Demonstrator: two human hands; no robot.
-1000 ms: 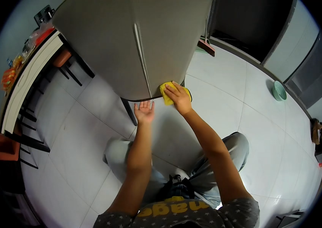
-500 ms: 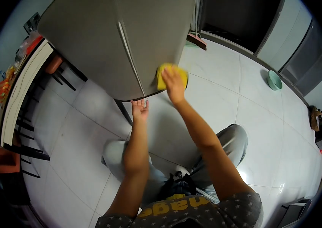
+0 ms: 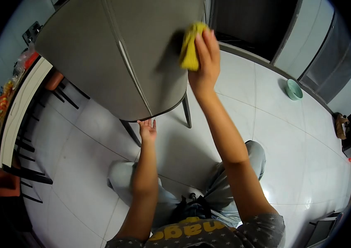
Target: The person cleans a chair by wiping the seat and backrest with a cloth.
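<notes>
A grey-brown chair (image 3: 84,78) with a raised metal strip (image 3: 130,68) down its smooth panel stands before me, two dark legs showing below. In my right hand (image 3: 207,68) is a yellow cloth (image 3: 192,47), bunched under the fingers at the panel's right side. Whether the cloth presses on the panel or is slightly apart from it, I cannot tell. My left hand (image 3: 147,130) is palm up with fingers stretched out at the panel's bottom edge, near the foot of the strip, holding nothing.
A light-edged table (image 3: 23,109) with bags and packets on it stands at left, with stools beneath. On the white tiled floor (image 3: 233,111), a green bowl (image 3: 294,89) sits at the right. A dark doorway (image 3: 254,25) is at the back. My knees flank the space below the chair.
My right hand has moved the yellow cloth up along the panel's right side. The chair appears lower and further left in view, with a second leg now showing. My left hand stays at the bottom edge.
</notes>
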